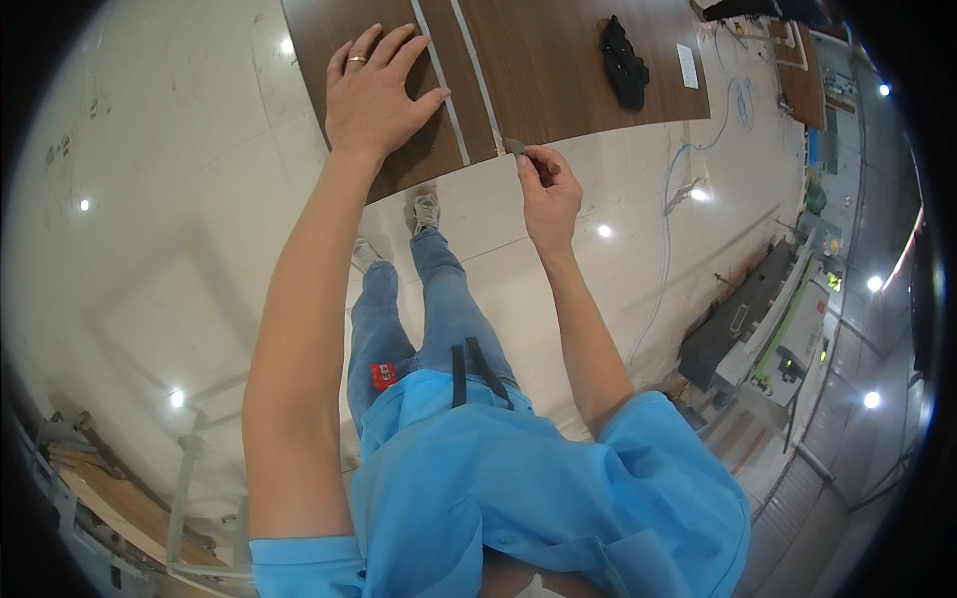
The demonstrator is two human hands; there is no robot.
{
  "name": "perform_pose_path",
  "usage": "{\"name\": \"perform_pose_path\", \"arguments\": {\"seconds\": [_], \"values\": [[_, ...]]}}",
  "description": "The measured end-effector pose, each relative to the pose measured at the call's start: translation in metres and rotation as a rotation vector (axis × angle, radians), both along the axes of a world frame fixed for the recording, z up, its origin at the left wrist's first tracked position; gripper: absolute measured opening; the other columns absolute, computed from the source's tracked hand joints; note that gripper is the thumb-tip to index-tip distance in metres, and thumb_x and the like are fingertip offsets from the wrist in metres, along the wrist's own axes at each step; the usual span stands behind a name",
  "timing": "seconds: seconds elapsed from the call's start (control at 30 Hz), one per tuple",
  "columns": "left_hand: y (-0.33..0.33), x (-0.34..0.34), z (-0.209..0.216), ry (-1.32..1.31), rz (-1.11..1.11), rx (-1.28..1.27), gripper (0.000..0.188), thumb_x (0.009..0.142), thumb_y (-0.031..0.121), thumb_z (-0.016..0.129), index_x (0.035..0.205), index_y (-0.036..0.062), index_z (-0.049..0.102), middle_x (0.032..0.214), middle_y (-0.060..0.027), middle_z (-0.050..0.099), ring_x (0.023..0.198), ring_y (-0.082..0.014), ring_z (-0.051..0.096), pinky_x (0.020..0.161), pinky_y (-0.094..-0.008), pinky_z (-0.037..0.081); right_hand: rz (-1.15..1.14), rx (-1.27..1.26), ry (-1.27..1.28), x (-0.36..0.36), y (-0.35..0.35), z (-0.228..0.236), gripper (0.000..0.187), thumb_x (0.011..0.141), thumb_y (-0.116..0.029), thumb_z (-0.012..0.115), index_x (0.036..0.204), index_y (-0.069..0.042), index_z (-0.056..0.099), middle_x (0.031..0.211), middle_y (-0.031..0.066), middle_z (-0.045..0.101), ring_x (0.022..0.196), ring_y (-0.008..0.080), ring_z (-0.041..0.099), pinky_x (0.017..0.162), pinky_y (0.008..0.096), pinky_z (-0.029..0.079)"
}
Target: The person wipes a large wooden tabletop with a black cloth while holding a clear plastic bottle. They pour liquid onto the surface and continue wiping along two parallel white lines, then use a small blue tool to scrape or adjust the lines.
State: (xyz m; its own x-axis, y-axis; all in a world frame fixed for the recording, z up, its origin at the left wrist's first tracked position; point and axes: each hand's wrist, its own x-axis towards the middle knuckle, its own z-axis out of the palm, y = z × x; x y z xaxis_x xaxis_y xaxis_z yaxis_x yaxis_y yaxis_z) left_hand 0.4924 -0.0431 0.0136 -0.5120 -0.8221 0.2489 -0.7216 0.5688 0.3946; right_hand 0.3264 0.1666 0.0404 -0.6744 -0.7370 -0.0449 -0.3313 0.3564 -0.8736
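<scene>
My left hand point(374, 100) lies flat with fingers spread on a dark brown wood-grain panel point(558, 60), near its left edge. Two pale straight strips point(477, 60) run along the panel, one just beside my left fingertips. At the near edge, my right hand point(551, 194) pinches a small, thin, dark grey flat piece point(515, 147) like a blade or scraper. Its tip is by the end of the right-hand strip, where some pale bits show. Whether the tip touches the panel, I cannot tell.
A crumpled black item point(624, 65), perhaps a glove, and a white label point(688, 66) lie on the panel. A blue hose point(666, 219) trails over the pale floor. Machinery point(768, 329) stands at the right, and a metal rack with boards point(110, 488) at the lower left.
</scene>
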Motion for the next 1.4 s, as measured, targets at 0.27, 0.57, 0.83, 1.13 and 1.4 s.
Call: {"name": "perform_pose_path", "arguments": {"seconds": [0.27,0.57,0.83,1.13,1.4], "values": [[-0.003,0.002,-0.001,-0.014,-0.027,-0.027,0.071,0.087,0.066,0.076,0.152,0.0405,0.061,0.161,0.0121,0.055,0.155,-0.0187,0.042,0.131,-0.0481,0.027,-0.007,-0.006,-0.029,0.004,0.0,-0.002,0.018,0.099,-0.006,0.073,0.116,0.001,0.075,0.097,0.007,0.076,0.084,0.0138,0.069,0.079,0.0308,0.056],[-0.004,0.004,-0.002,-0.024,-0.037,-0.026,0.07,0.086,0.067,0.077,0.149,0.0401,0.063,0.16,0.0125,0.055,0.155,-0.0185,0.043,0.131,-0.0495,0.027,-0.084,-0.056,-0.374,-0.004,0.012,-0.015,0.018,0.101,-0.005,0.073,0.118,0.001,0.076,0.099,0.0006,0.075,0.085,0.0062,0.064,0.079,0.0247,0.054],[-0.006,0.005,-0.005,-0.046,-0.047,-0.067,0.074,0.088,0.073,0.073,0.151,0.0377,0.063,0.161,0.0098,0.057,0.156,-0.0209,0.042,0.13,-0.0484,0.027,-0.086,-0.069,-0.401,-0.003,0.016,-0.02,0.017,0.101,-0.005,0.074,0.116,0.002,0.076,0.101,0.0037,0.077,0.089,0.0081,0.068,0.082,0.0252,0.056],[-0.009,0.007,-0.01,-0.072,-0.056,-0.084,0.079,0.086,0.083,0.069,0.152,0.0396,0.062,0.162,0.01,0.055,0.157,-0.0205,0.041,0.132,-0.0501,0.026,-0.08,-0.096,-0.387,0.0,0.015,-0.021,0.017,0.103,-0.003,0.073,0.118,0.003,0.075,0.093,0.0013,0.07,0.082,0.0068,0.06,0.073,0.0227,0.05],[-0.009,0.008,-0.007,-0.082,-0.052,-0.069,0.079,0.086,0.081,0.07,0.152,0.0397,0.061,0.162,0.0102,0.055,0.157,-0.0209,0.041,0.132,-0.0504,0.026,-0.083,-0.089,-0.349,0.003,0.013,-0.021,0.015,0.102,-0.002,0.073,0.117,0.002,0.075,0.094,-0.0006,0.071,0.083,0.0044,0.06,0.074,0.0213,0.049]]}}
